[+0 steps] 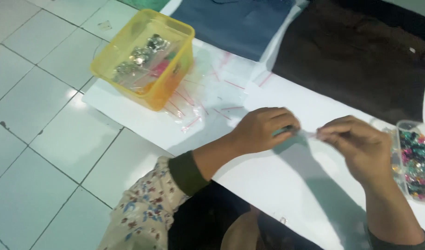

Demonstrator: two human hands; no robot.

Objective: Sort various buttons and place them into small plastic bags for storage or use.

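Observation:
My left hand [263, 128] and my right hand [360, 146] meet over a white sheet [286, 180] on the floor. Between their fingertips they pinch a small clear zip bag [309, 134] with a red strip. Something teal shows under the left hand's fingers; what it is cannot be told. A pile of empty clear zip bags [212, 97] lies just beyond the left hand. At the right edge, next to my right hand, stands a clear box [414, 162] of colourful small pieces.
A yellow plastic tub [145, 58] holding filled bags of shiny pieces sits at the sheet's far left corner. Blue cloth [235, 23] and dark brown cloth [356, 55] lie at the back. White floor tiles [41, 129] stretch to the left.

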